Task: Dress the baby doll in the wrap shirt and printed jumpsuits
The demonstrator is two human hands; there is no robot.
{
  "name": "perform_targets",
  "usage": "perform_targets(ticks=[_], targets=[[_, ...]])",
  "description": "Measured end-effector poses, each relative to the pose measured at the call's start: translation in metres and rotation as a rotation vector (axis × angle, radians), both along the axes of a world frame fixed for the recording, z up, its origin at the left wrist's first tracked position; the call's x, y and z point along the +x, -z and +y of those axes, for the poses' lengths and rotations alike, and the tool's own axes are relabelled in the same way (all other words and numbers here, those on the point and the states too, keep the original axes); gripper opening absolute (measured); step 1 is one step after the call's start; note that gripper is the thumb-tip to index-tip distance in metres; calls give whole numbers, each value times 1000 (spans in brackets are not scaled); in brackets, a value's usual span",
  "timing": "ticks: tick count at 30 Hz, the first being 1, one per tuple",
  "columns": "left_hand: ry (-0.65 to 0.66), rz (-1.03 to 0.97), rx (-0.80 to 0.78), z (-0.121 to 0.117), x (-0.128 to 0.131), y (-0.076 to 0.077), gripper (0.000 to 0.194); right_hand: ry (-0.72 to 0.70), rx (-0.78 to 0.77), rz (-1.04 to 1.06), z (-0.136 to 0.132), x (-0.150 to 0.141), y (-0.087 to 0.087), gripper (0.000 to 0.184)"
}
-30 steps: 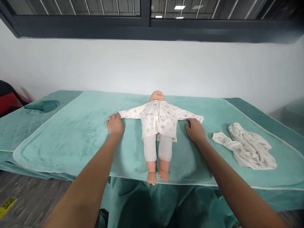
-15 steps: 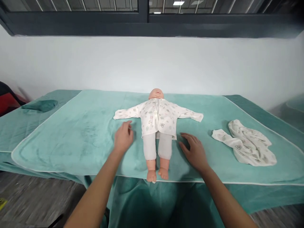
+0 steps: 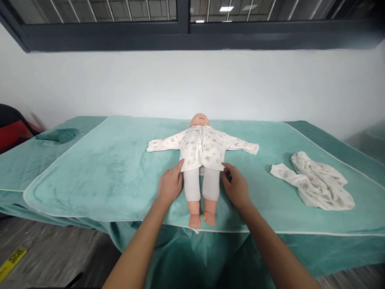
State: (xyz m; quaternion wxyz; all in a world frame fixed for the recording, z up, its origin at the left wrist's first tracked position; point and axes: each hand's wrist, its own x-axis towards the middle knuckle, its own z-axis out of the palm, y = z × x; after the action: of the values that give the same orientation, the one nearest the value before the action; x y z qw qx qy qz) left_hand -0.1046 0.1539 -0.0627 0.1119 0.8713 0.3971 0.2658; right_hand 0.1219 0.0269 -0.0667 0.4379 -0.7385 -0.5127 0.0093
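Note:
A baby doll lies on its back on a teal towel, arms spread. It wears a white printed shirt and pale grey trousers. My left hand lies on the towel beside the doll's left hip, fingers stretched together, fingertips touching the shirt's lower corner. My right hand is at the other hip, its fingers curled at the shirt's hem. The doll's bare feet reach the towel's front edge.
A crumpled white printed garment lies on the towel to the right. A folded dark teal cloth sits at the far left of the covered table. A white wall stands behind, and grey floor lies below.
Both hands left the ends of the doll's sleeves, drew back toward me and then moved inward to the doll's hips at the shirt hem.

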Motion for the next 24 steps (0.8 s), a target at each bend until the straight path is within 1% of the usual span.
perform_targets(ticks=[4,6,8,10,12,13,15,17,20,22,24], targets=[[-63,-103,8,-3,-6,5,46,50,69,58,-6,3,5,25],[-97,-122,3,-3,-7,6,44,64,120,35,-10,-1,2,21],[-102,-120,-2,-3,-7,6,44,17,188,-51,-10,-12,-6,20],[-98,-119,-12,-2,-6,5,46,-94,212,-199,-4,-28,-20,26],[-95,-133,-25,-2,-6,4,47,-182,170,-363,7,-46,-36,34],[-93,-141,-29,-2,-6,3,47,-200,138,-439,15,-53,-43,37],[-86,-148,-30,-2,-6,2,46,-194,79,-550,31,-61,-56,38],[-79,-136,-23,-3,-6,1,45,-186,42,-613,47,-62,-64,34],[-86,-117,-20,-3,-5,0,40,-205,24,-671,57,-56,-66,26],[-100,-122,-31,-3,-5,0,38,-224,28,-688,53,-55,-64,24],[-110,-151,-36,-3,-5,1,37,-267,35,-684,43,-56,-63,24]])
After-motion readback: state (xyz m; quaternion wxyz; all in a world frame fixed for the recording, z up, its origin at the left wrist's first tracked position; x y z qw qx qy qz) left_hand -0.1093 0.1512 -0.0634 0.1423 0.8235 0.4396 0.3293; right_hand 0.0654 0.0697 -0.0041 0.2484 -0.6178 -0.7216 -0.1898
